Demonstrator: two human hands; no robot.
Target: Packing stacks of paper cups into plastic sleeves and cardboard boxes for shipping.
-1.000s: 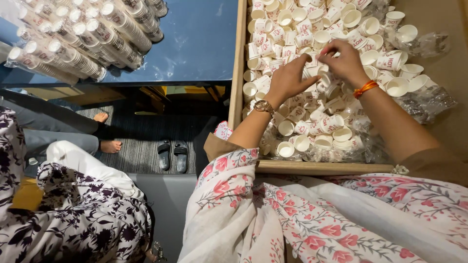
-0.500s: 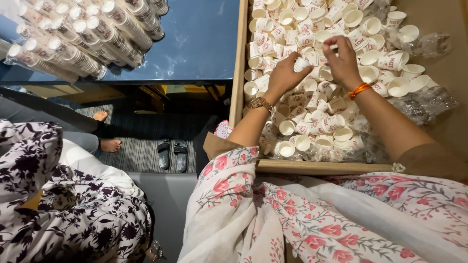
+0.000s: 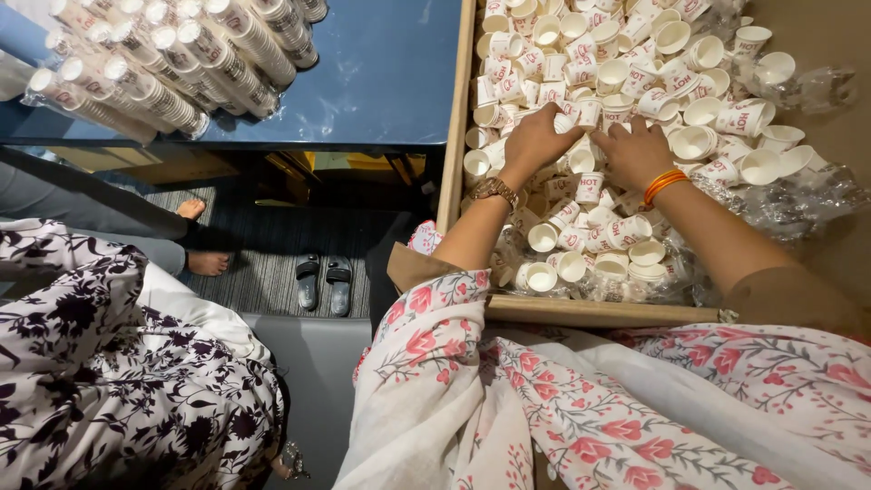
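Paper cups (image 3: 590,186) heaped loose under and around both hands, inside wooden tray (image 3: 454,136). Left hand (image 3: 537,138) curled onto cups, grip unclear; right hand (image 3: 635,154) pressing flat, fingers spread. Likely risk: crushed thin walls, or cups snagging crinkled plastic wrap (image 3: 798,195) right of right hand.

Under both hands lie white paper cups (image 3: 590,186) with pink-red print, some showing plain white insides. Just behind the right hand (image 3: 635,152), an orange bangle (image 3: 665,184) rings the wrist; behind the left hand (image 3: 537,138), a gold-toned watch (image 3: 494,190). The tray rim (image 3: 454,136) left of the hands is pale wood. Nearer the body, the scarf (image 3: 508,390) is cream with red-pink flowers. Far left of the hands, a glossy blue tabletop (image 3: 381,73) and a white garment with dark floral pattern (image 3: 100,363).
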